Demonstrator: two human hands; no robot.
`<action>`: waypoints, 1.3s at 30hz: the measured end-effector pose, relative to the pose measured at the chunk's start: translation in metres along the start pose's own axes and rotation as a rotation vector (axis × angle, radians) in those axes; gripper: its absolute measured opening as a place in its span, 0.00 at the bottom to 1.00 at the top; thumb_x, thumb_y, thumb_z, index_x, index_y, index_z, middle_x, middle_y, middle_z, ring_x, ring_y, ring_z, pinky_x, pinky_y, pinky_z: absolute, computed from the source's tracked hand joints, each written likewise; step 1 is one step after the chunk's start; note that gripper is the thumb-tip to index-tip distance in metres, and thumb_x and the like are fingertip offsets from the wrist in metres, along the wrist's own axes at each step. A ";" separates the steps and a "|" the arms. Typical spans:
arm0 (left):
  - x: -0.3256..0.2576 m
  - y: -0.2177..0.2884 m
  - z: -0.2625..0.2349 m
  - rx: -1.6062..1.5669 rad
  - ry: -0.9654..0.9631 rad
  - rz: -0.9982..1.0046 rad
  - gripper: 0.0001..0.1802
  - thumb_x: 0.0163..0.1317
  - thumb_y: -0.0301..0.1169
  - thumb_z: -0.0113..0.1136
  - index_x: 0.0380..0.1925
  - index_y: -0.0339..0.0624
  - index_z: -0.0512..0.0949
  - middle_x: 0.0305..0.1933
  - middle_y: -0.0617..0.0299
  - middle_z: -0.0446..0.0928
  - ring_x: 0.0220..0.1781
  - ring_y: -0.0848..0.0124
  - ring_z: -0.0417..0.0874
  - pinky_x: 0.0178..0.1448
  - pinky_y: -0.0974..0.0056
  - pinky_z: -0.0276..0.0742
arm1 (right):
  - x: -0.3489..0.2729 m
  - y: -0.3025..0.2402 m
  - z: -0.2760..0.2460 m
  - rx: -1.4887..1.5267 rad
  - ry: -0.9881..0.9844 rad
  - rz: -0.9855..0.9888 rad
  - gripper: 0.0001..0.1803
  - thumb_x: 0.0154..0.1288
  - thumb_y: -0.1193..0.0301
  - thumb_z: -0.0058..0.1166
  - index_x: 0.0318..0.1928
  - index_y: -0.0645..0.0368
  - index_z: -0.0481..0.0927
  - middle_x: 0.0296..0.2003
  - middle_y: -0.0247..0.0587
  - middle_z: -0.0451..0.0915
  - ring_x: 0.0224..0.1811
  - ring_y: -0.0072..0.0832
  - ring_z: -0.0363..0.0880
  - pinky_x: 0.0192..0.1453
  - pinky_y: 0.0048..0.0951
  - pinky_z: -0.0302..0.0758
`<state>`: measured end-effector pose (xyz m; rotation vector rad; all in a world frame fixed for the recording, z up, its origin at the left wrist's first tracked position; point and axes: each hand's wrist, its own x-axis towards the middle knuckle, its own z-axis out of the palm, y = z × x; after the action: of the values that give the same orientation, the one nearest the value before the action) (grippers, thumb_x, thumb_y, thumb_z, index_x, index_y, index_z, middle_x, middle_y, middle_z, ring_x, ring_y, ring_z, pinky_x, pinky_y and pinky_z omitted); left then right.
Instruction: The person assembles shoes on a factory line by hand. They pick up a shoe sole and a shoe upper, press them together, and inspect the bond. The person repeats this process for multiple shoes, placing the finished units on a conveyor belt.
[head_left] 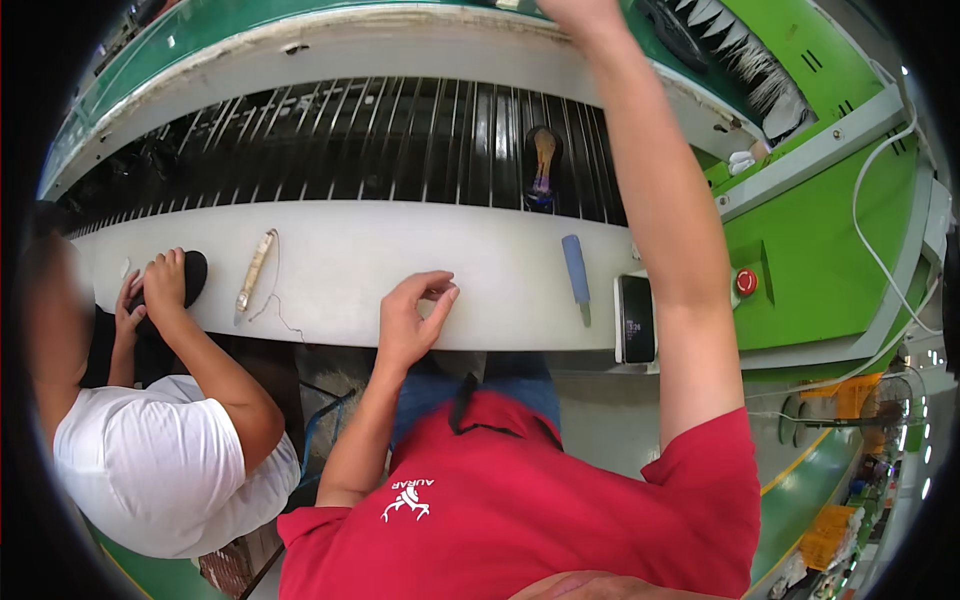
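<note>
Now we are working at the long white bench ledge (350, 270), one arm raised and one hand resting.

Our left hand (412, 318) is resting on the ledge's near edge with its fingers loosely curled, thumb and forefinger nearly meeting and gripping nothing we can make out. Our right arm is reaching up across the black slatted conveyor (330, 140); its hand is running out of view, so we cannot tell its grip. A blue-handled tool (575, 272) is lying near it, beside a small dark phone (636, 318). At left, another person's hands (155, 290) are pressing a black shoe piece (190, 275).
</note>
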<state>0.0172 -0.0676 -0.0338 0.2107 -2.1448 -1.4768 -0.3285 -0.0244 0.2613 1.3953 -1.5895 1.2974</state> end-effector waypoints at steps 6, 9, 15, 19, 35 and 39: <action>-0.002 0.002 -0.001 0.012 -0.028 0.003 0.13 0.71 0.27 0.73 0.51 0.34 0.88 0.44 0.52 0.92 0.44 0.65 0.93 0.52 0.62 0.87 | -0.007 -0.029 -0.088 -0.245 -0.120 0.357 0.25 0.75 0.64 0.67 0.65 0.67 0.85 0.57 0.53 0.91 0.61 0.36 0.89 0.69 0.35 0.81; 0.000 0.003 0.000 0.033 -0.038 0.031 0.13 0.71 0.28 0.73 0.51 0.34 0.88 0.44 0.53 0.91 0.43 0.65 0.93 0.52 0.62 0.87 | -0.017 0.022 -0.150 -0.704 -0.235 0.443 0.37 0.66 0.51 0.73 0.68 0.60 0.83 0.59 0.55 0.89 0.63 0.46 0.88 0.69 0.42 0.82; 0.002 0.001 0.001 0.020 -0.024 0.010 0.12 0.68 0.26 0.73 0.49 0.35 0.89 0.42 0.53 0.91 0.41 0.62 0.93 0.49 0.61 0.87 | -0.036 0.040 -0.190 -1.065 -0.405 0.872 0.44 0.60 0.30 0.65 0.65 0.49 0.86 0.59 0.55 0.89 0.63 0.50 0.88 0.68 0.49 0.81; 0.005 0.003 0.001 0.016 -0.036 0.007 0.12 0.68 0.27 0.74 0.49 0.35 0.89 0.42 0.52 0.91 0.40 0.62 0.92 0.48 0.62 0.87 | -0.032 0.043 -0.190 -1.113 -0.387 0.762 0.40 0.62 0.31 0.64 0.58 0.51 0.91 0.54 0.55 0.91 0.58 0.53 0.89 0.66 0.50 0.81; 0.002 0.001 0.006 0.030 -0.037 -0.002 0.11 0.70 0.27 0.73 0.50 0.35 0.89 0.43 0.53 0.91 0.41 0.65 0.92 0.49 0.62 0.87 | -0.063 0.125 -0.220 -0.874 -0.443 0.549 0.43 0.70 0.33 0.61 0.72 0.50 0.84 0.60 0.52 0.90 0.65 0.48 0.88 0.71 0.45 0.80; 0.001 0.001 0.004 0.072 -0.018 0.002 0.11 0.70 0.27 0.73 0.50 0.35 0.89 0.44 0.53 0.91 0.41 0.65 0.92 0.50 0.62 0.87 | -0.063 0.105 -0.193 -0.826 -0.398 0.556 0.38 0.74 0.39 0.61 0.72 0.52 0.83 0.60 0.54 0.90 0.64 0.50 0.88 0.71 0.44 0.80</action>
<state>0.0145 -0.0638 -0.0336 0.2217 -2.2140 -1.4070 -0.4419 0.1724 0.2345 0.7182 -2.5097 0.4697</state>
